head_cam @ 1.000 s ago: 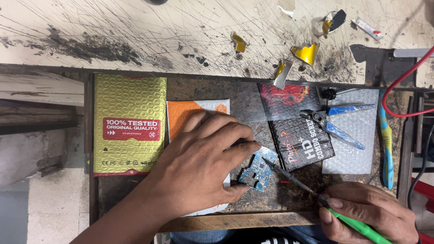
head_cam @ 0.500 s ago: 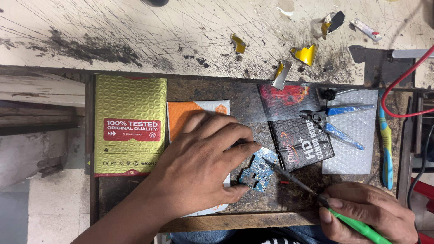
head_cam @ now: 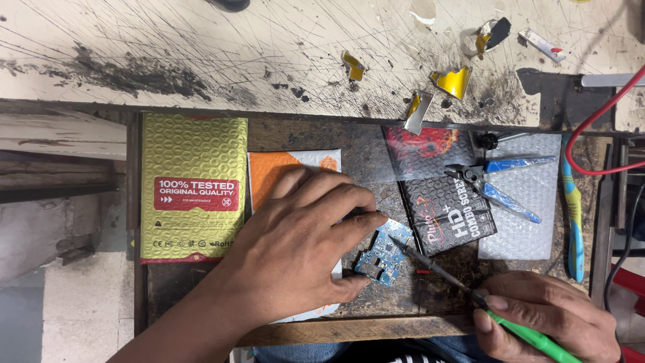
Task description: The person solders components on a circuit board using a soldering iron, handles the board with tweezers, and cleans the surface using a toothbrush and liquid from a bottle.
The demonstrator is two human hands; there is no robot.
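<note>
The left hand (head_cam: 302,249) is spread flat over the wooden tray (head_cam: 376,329), index finger and thumb pinching the small blue circuit board (head_cam: 384,252) at its left edge, apparently to keep it from sliding under the tool. The right hand (head_cam: 551,319) is closed around the green handle of a screwdriver (head_cam: 470,292), held low like a pen, which would give fine control at the tip. The tool's long axis runs from lower right up to upper left, its dark tip pointing at the board's right side and touching it or nearly so. The board lies tilted near the tray's front edge, partly on an orange and white packet (head_cam: 289,168). Just beyond sits a black packet (head_cam: 450,208), then blue-handled pliers (head_cam: 500,178) on bubble wrap (head_cam: 531,215), all within easy reach. A yellow-green padded envelope (head_cam: 191,188) lies further left.
</note>
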